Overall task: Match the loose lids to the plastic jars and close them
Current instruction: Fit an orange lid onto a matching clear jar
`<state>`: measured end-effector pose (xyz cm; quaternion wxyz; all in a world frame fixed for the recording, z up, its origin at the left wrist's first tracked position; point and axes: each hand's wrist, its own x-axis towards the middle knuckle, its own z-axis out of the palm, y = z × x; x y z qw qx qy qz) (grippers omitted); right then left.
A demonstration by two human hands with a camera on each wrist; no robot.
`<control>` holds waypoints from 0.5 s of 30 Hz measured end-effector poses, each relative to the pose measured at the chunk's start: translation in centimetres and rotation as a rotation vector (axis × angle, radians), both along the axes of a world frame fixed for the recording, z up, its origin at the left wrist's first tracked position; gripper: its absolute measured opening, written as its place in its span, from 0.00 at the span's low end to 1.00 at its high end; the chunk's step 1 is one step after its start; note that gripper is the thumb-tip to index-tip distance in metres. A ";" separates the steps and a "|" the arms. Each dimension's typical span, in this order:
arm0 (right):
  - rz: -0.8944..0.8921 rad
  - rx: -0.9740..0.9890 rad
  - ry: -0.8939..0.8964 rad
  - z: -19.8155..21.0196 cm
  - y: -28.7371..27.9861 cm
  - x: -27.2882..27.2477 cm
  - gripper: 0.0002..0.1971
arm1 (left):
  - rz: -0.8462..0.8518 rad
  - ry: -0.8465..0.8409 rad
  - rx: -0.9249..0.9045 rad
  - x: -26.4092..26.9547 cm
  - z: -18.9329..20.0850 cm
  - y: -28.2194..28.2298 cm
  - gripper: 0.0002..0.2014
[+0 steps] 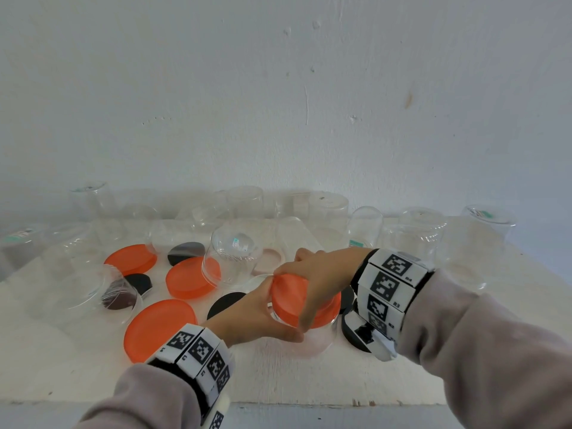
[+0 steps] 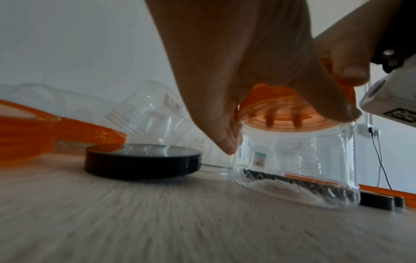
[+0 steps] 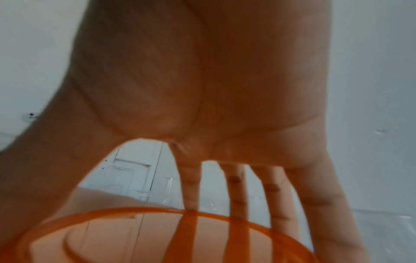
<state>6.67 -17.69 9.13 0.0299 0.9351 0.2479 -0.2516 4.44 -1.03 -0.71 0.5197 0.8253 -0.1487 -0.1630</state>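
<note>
A clear plastic jar [image 1: 318, 339] [image 2: 292, 160] stands upright on the white table near its front middle. An orange lid [image 1: 292, 300] [image 2: 281, 113] [image 3: 157, 236] sits tilted on the jar's mouth. My left hand [image 1: 266, 311] [image 2: 225, 138] grips the jar just under the lid. My right hand [image 1: 309, 286] [image 3: 225, 186] lies over the lid from above, with its fingers and thumb curled round the rim. Whether the lid's thread has caught is hidden by the hands.
Loose orange lids [image 1: 158, 329] [image 1: 188, 280] [image 1: 133, 258] and black lids [image 1: 226, 305] [image 1: 185, 252] lie left of the hands. Several clear jars, such as an upside-down one [image 1: 235, 255], crowd the back by the wall. The table edge [image 1: 309, 400] runs close in front.
</note>
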 end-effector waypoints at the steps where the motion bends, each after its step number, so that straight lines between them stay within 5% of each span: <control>1: -0.004 -0.010 -0.022 -0.1 0.1 -0.1 0.52 | 0.003 -0.001 0.003 0.0 0.0 0.0 0.51; 15: -0.010 0.044 -0.059 -0.5 -0.1 -0.8 0.53 | -0.048 0.035 -0.037 0.2 -0.3 0.3 0.51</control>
